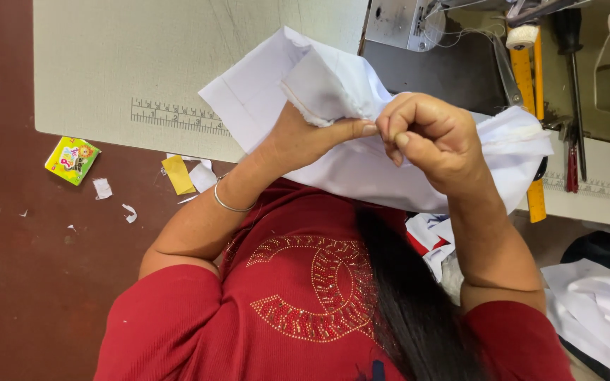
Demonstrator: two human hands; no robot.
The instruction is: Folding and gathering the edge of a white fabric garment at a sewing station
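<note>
A piece of white fabric (262,92) is held up over the edge of a pale sewing table (107,63). My left hand (305,137) reaches up under a folded corner of the cloth, thumb pressed along its lower edge. My right hand (435,137) is closed in a fist, pinching the fabric right beside the left thumb tip. A thin silver bangle (229,204) circles my left wrist. The cloth's right part (513,144) drapes past my right hand over the table.
A sewing machine's metal bed (432,63) sits behind the cloth. A yellow ruler (527,85), scissors and a screwdriver (572,63) lie at the right. Paper scraps (178,175) and a small colourful packet (72,160) lie on the red floor. More white cloth (601,303) is piled at lower right.
</note>
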